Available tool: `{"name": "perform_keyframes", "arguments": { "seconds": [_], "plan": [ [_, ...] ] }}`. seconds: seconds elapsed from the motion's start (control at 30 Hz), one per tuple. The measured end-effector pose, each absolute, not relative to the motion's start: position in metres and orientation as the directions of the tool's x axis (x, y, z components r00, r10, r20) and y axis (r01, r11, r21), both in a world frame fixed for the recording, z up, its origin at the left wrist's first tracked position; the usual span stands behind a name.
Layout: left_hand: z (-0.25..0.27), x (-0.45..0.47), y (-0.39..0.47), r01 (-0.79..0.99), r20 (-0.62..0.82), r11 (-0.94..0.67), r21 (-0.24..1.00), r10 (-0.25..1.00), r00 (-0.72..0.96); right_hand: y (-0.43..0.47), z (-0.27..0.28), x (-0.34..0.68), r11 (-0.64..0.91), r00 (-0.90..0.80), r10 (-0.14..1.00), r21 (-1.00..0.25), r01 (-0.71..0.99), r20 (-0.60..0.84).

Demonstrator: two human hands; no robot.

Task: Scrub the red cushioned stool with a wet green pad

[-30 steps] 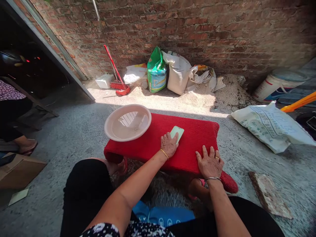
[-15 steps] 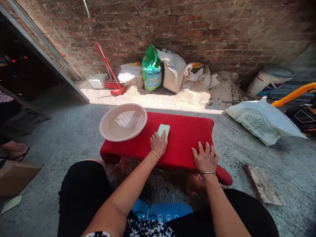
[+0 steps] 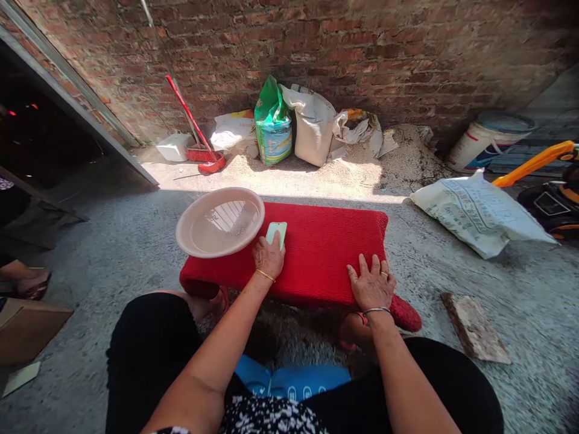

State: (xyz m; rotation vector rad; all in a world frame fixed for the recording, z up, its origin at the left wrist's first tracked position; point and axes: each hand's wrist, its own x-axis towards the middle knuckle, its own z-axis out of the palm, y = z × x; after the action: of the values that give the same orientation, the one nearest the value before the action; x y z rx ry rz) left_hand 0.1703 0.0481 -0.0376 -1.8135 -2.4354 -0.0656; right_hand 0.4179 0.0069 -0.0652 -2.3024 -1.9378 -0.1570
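Observation:
A thick red cloth [image 3: 325, 247] is spread over a low bench, its edges hanging down. My left hand [image 3: 269, 257] is closed round a flat, pale green scrubbing brush [image 3: 276, 232] with a small hole at its far end. One finger lies along its top, and its underside against the cloth is hidden. Close by on the left, a pale pink basin [image 3: 185, 240] of water rests on the red cloth. My right hand [image 3: 371, 283] lies flat on the cloth's right end with its fingers spread, holding nothing.
Bulging sacks [image 3: 314, 126], a red broom and dustpan [image 3: 210, 164] and spilled grain line the brick wall. A white sack [image 3: 482, 214] and a brick slab [image 3: 477, 328] lie to the right. A cardboard box [image 3: 34, 325] and another person's foot [image 3: 31, 280] are at left.
My left hand has slid the scrubbing brush left over the cloth, nearer the basin. My right hand stays flat in place. The whole view has shifted slightly.

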Motion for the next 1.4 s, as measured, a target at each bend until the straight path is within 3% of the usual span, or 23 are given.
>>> {"name": "perform_keyframes", "arguments": {
  "seconds": [0.07,0.2,0.27,0.47,0.57,0.83,0.9,1.03,1.13,1.4],
  "plan": [
    [-0.045,0.187,0.043,0.970,0.116,0.241,-0.019,0.965,-0.237,0.007,-0.065,0.419,-0.166,0.169,0.973,-0.030,0.986,0.159],
    [-0.057,0.246,0.026,0.998,0.129,-0.058,0.011,0.990,0.057,0.006,-0.065,0.419,-0.165,0.167,0.973,-0.022,0.986,0.157],
    [-0.057,0.258,0.022,0.992,0.128,-0.123,0.015,0.984,0.120,0.006,-0.065,0.419,-0.167,0.167,0.973,-0.018,0.986,0.158],
    [-0.046,0.187,0.036,0.984,0.108,0.172,-0.048,0.980,-0.166,0.006,-0.064,0.418,-0.174,0.173,0.973,-0.005,0.985,0.153],
    [-0.045,0.174,0.039,0.969,0.124,0.239,-0.058,0.965,-0.231,0.006,-0.064,0.418,-0.175,0.173,0.971,-0.006,0.985,0.165],
    [-0.057,0.259,0.015,0.996,0.124,-0.085,0.014,0.989,0.082,0.006,-0.063,0.418,-0.169,0.165,0.973,0.012,0.986,0.161],
    [-0.054,0.248,0.015,0.998,0.107,-0.060,0.005,0.993,0.059,0.006,-0.063,0.418,-0.172,0.167,0.973,0.015,0.985,0.160],
    [-0.047,0.191,0.021,0.984,0.082,0.175,-0.045,0.982,-0.171,0.006,-0.063,0.417,-0.171,0.168,0.972,0.004,0.985,0.166],
    [-0.047,0.169,0.021,0.964,0.104,0.259,-0.055,0.962,-0.253,0.006,-0.064,0.418,-0.176,0.173,0.970,-0.001,0.984,0.168],
    [-0.051,0.219,0.001,0.999,0.097,0.034,-0.022,0.995,-0.031,0.006,-0.066,0.419,-0.168,0.168,0.973,-0.019,0.986,0.158]
  ]
}}
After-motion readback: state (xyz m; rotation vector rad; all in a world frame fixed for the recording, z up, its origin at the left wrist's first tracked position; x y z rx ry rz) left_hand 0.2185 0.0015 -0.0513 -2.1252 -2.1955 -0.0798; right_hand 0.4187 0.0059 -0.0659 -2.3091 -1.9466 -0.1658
